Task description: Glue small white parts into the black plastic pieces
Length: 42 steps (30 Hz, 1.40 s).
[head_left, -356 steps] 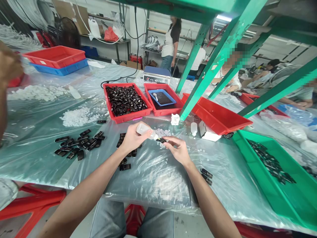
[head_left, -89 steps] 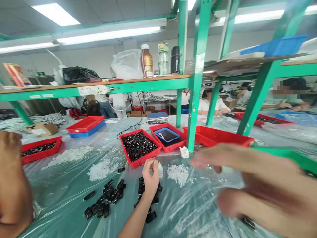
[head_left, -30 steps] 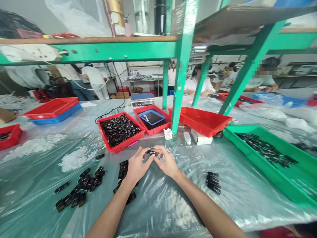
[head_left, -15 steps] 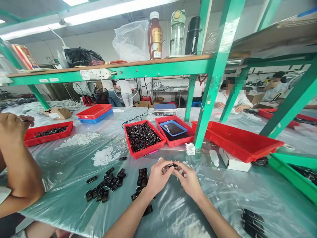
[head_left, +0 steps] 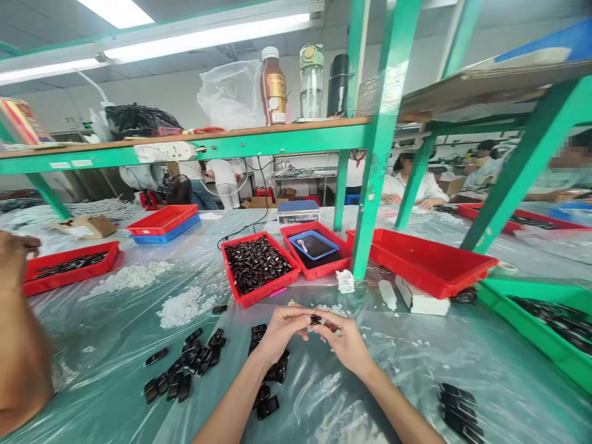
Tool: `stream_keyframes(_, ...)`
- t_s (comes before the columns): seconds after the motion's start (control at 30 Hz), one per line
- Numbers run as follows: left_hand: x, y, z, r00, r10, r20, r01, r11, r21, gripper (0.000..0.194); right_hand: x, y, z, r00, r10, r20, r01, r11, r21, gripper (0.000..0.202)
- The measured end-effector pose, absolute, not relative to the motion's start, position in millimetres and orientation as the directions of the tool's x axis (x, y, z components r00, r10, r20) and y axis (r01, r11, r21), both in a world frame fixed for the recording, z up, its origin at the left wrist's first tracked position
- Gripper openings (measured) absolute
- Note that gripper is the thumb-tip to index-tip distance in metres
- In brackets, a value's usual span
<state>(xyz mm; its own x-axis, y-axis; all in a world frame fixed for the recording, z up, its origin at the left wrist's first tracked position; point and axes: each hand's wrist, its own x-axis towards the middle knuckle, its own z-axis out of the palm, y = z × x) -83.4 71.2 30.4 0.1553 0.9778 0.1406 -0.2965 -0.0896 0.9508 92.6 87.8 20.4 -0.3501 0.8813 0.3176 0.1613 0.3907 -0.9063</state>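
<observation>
- Above the film-covered surface, the left hand and right hand pinch one black part between their fingertips.
- An uneven squeeze could make the glossy part slip and drop onto the white bits just beyond.
- The left forearm, if lowered, could scatter the pile beside it.
- A full red tray stands ahead; a green tray lies right.
- Beyond, a shelf carries bottles; a co-worker's arm shows at left, ceiling lamps above.
</observation>
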Motion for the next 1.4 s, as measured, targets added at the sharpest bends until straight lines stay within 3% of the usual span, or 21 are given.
stream_keyframes(0.27, -85, 75, 19, 0.084, 0.99, 0.114, -0.167, -0.098, 0.981, 0.036, 94, 89, 10, -0.304, 0.844, 0.443, 0.237, 0.517, -0.823, 0.031)
stream_keyframes(0.67, -72, 69, 11, -0.188, 0.898, 0.398, 0.201, -0.361, 0.91, 0.031, 93, 89, 5, -0.238, 0.879, 0.413, 0.303, 0.471, -0.828, 0.027)
stream_keyframes(0.8, -72, 71, 11, -0.175, 0.913, 0.369, 0.164, -0.343, 0.925, 0.029, 94, 90, 6, -0.237, 0.875, 0.422, 0.328, 0.481, -0.813, 0.026)
stream_keyframes(1.0, -70, 74, 12, -0.214, 0.965, 0.148, -0.11, -0.174, 0.979, 0.039, 102, 92, 8, -0.265, 0.831, 0.489, 0.401, 0.556, -0.728, 0.029)
stream_keyframes(1.2, -68, 76, 14, -0.206, 0.973, 0.099, -0.155, -0.133, 0.979, 0.042, 105, 93, 9, -0.308, 0.797, 0.52, 0.402, 0.604, -0.688, 0.029)
stream_keyframes(1.3, -70, 75, 15, -0.248, 0.956, 0.158, -0.099, -0.188, 0.977, 0.039, 106, 96, 10, -0.3, 0.81, 0.504, 0.386, 0.587, -0.712, 0.03)
stream_keyframes(1.4, -71, 68, 19, -0.213, 0.914, 0.346, 0.15, -0.319, 0.936, 0.029, 109, 103, 9, -0.221, 0.846, 0.484, 0.387, 0.532, -0.753, 0.03)
